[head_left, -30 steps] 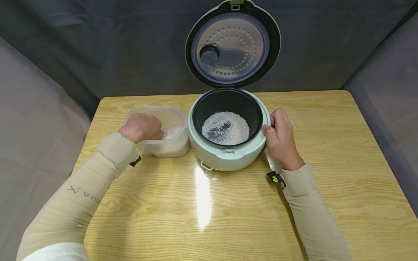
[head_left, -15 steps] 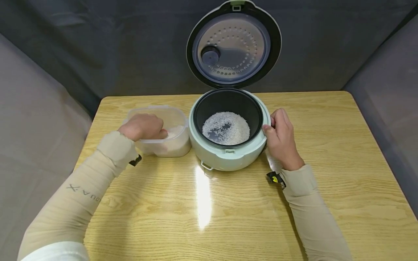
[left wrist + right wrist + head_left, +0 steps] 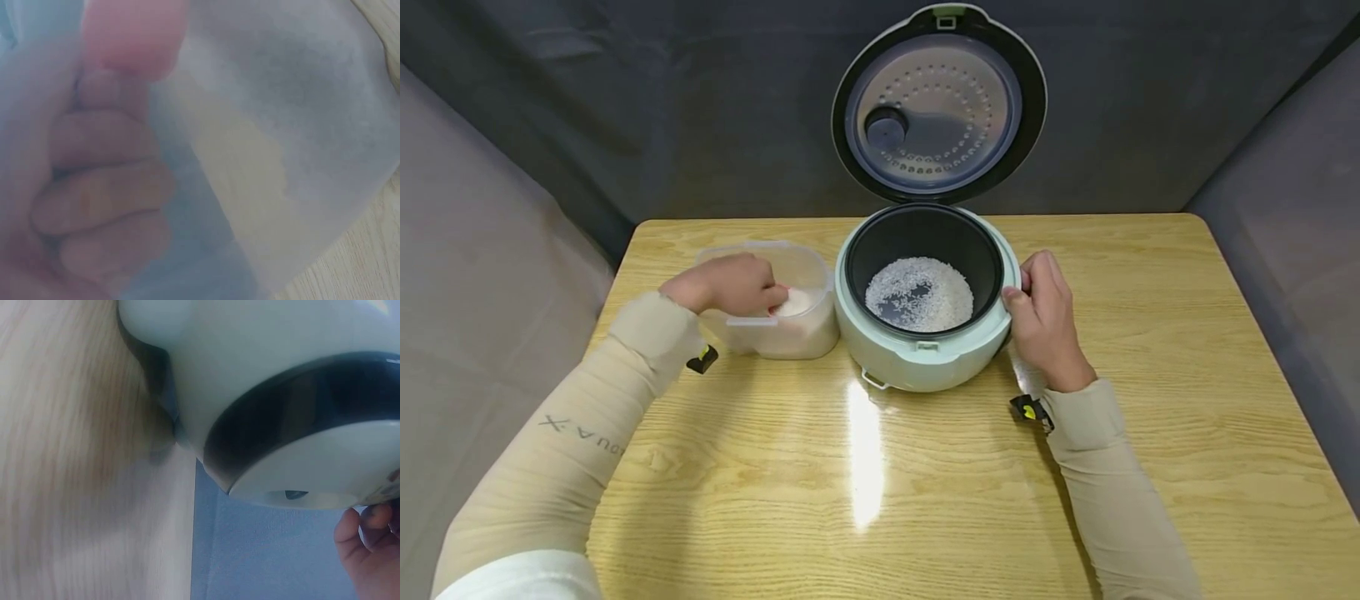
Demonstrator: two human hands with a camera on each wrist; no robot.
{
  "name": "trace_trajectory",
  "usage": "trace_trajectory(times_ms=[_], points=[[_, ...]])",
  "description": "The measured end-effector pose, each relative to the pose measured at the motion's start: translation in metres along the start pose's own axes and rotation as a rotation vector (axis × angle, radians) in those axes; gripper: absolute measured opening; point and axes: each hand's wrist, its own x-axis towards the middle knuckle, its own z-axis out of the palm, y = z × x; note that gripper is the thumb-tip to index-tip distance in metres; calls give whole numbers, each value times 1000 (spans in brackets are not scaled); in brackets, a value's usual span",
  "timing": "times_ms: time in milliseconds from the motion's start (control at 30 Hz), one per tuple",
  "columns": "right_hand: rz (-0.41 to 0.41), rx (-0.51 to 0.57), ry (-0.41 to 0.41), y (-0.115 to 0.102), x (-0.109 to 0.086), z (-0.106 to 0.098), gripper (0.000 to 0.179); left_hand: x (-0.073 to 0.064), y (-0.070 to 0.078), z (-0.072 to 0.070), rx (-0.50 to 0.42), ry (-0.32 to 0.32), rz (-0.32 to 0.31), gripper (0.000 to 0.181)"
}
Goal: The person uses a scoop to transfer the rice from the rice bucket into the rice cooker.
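In the head view my left hand (image 3: pixel 730 285) reaches into a clear plastic container (image 3: pixel 752 335) of white rice (image 3: pixel 795 302). Its curled fingers hold what looks like a pink scoop (image 3: pixel 134 37), seen through the cloudy container wall in the left wrist view; most of the scoop is hidden. Beside the container stands a pale green rice cooker (image 3: pixel 917 367), its lid (image 3: pixel 932 117) raised. A thin layer of rice (image 3: pixel 940 304) lies in its black inner pot (image 3: pixel 917 229), with a bare patch showing. My right hand (image 3: pixel 1048 321) grips the cooker's right side at the rim.
Both vessels rest on a wooden table (image 3: pixel 925 500), side by side near its back edge. Behind it hangs a dark grey curtain (image 3: pixel 715 117), and lighter grey cloth (image 3: pixel 490 275) flanks the left side.
My left hand has shifted slightly inside the container, its fingertips a little to the right and its wrist raised. The right hand stays on the cooker.
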Motion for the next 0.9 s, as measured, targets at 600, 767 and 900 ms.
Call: trace_trajectory(times_ms=[600, 767, 900], points=[[15, 0, 1, 0, 0, 0, 17, -9, 0, -15, -116, 97, 21, 42], [19, -5, 4, 0, 0, 1, 17, -11, -3, -18, -141, 119, 11, 43], [16, -3, 3, 1, 0, 0, 17, -13, -5, -19, -153, 130, -4, 44]])
